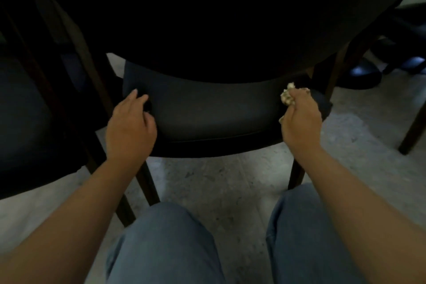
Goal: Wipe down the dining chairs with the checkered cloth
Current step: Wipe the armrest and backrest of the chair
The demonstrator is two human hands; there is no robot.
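Observation:
A dining chair with a dark padded seat (214, 108) and dark wooden legs stands in front of me, its far part hidden under a dark table top. My right hand (300, 120) grips the bunched checkered cloth (287, 97) at the seat's right edge. On the seat's left edge rests my left hand (130, 127), fingers relaxed and holding nothing.
A second dark chair (30, 122) stands close on the left. The table top (207, 18) overhangs the seat. More chair legs (412, 131) and dark shoes (364, 71) are at the right. Grey speckled floor (219, 182) lies below, with my knees in blue jeans.

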